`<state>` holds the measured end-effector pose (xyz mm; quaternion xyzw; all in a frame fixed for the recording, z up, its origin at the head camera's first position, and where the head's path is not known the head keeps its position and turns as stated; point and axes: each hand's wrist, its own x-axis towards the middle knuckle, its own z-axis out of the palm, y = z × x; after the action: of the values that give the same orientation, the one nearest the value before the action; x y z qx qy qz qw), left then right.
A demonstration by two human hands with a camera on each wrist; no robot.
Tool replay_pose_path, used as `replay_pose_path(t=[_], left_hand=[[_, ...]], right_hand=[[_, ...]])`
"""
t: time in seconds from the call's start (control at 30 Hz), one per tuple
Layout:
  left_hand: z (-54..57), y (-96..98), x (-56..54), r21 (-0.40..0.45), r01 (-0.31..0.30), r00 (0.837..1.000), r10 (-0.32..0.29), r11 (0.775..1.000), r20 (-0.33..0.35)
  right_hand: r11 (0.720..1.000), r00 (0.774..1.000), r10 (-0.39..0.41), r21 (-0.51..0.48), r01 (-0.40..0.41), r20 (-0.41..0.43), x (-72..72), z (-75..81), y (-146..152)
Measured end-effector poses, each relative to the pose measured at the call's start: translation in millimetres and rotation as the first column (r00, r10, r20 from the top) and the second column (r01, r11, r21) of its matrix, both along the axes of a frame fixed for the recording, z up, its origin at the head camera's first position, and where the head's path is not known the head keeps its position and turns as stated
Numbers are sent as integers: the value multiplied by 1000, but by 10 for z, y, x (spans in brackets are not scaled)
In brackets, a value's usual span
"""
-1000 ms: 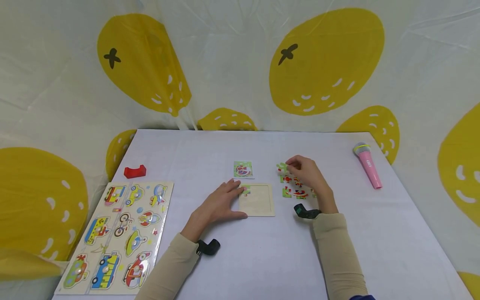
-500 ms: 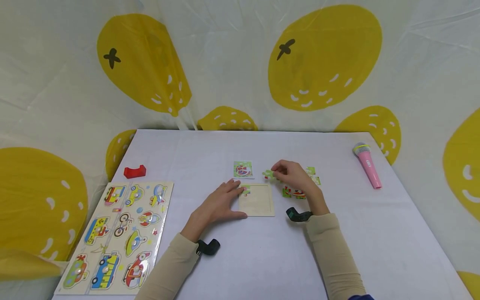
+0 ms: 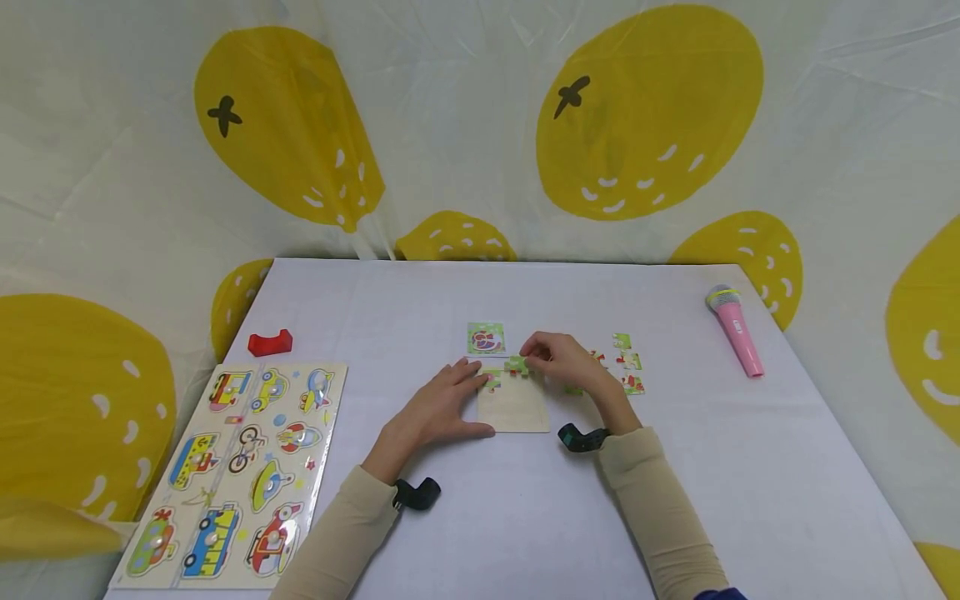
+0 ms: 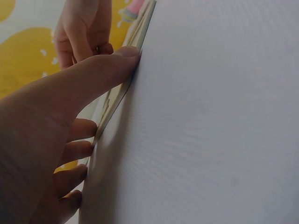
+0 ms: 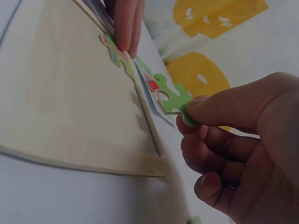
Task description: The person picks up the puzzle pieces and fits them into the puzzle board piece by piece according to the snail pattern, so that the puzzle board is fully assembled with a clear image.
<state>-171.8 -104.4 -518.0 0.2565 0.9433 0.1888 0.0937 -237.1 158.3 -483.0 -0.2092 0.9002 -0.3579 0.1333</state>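
Note:
My right hand (image 3: 567, 364) pinches a green jigsaw piece (image 3: 515, 365) with a bit of red on it, between thumb and fingertips. This piece hovers over the far edge of the square wooden puzzle tray (image 3: 513, 412); in the right wrist view the held piece (image 5: 175, 99) is raised clear of the rim. My left hand (image 3: 441, 406) rests along the tray's left side with fingers extended. Its index finger touches another jigsaw piece (image 3: 492, 382) lying in the tray's far-left corner. In the left wrist view the thumb (image 4: 107, 65) lies against the tray's edge.
Behind the tray lies a small picture card (image 3: 487, 338). Several loose jigsaw pieces (image 3: 631, 361) lie to the right, some hidden by my right hand. A vehicle puzzle board (image 3: 232, 475) and a red block (image 3: 270, 343) are at left, a pink microphone (image 3: 738, 333) at far right.
My right hand has lifted the green piece from the loose pieces and carried it left to the tray's far edge. My left hand has stayed in place.

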Motion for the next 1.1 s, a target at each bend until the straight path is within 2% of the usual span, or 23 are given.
replay_pose_path(t=[0.33, 0.73, 0.83, 1.1], left_hand=[[-5, -4, -8, 2, 11, 1000, -11, 1000, -14], [17, 21, 25, 19, 19, 999, -19, 1000, -39], [12, 52, 35, 8, 14, 999, -14, 1000, -47], [-24, 138, 62, -92, 17, 990, -29, 996, -140]], right_hand=[[997, 996, 76, 8, -76, 39, 37, -57, -96], [995, 998, 66, 70, -67, 10, 30, -116, -140], [995, 998, 61, 80, -61, 1, 34, -120, -155], [993, 997, 71, 101, -68, -33, 51, -94, -194]])
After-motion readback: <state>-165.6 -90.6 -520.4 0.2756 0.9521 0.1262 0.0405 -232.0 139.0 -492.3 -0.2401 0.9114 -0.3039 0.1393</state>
